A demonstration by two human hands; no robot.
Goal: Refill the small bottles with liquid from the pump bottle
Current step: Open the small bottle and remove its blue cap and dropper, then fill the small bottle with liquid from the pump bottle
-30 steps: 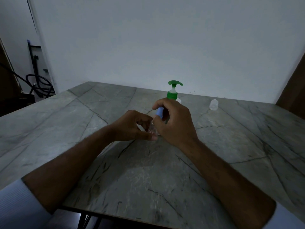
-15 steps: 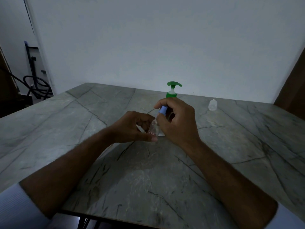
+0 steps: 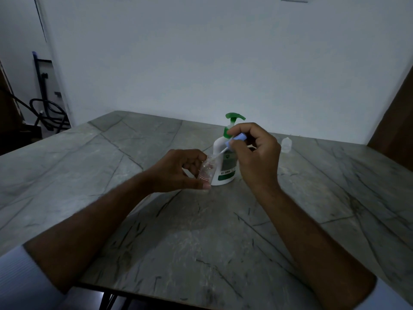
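Observation:
A white pump bottle (image 3: 225, 164) with a green pump head stands upright on the grey stone table (image 3: 201, 231), just behind my hands. My left hand (image 3: 178, 170) grips a small clear bottle (image 3: 207, 170), upright, its mouth uncovered. My right hand (image 3: 257, 157) holds that bottle's blue spray cap (image 3: 237, 139) above and to the right of the mouth; the cap's thin white tube slants down toward the bottle's mouth. A second small clear bottle (image 3: 286, 144) stands further back on the right.
A white wall rises behind the table's far edge. Dark cables and a metal frame (image 3: 44, 104) sit at the far left beyond the table. A brown panel (image 3: 397, 130) stands at the right edge. The table's near edge runs below my forearms.
My right hand has lifted the blue cap off the small bottle, up and to the right, drawing its tube out. The pump bottle's white body now shows between my hands.

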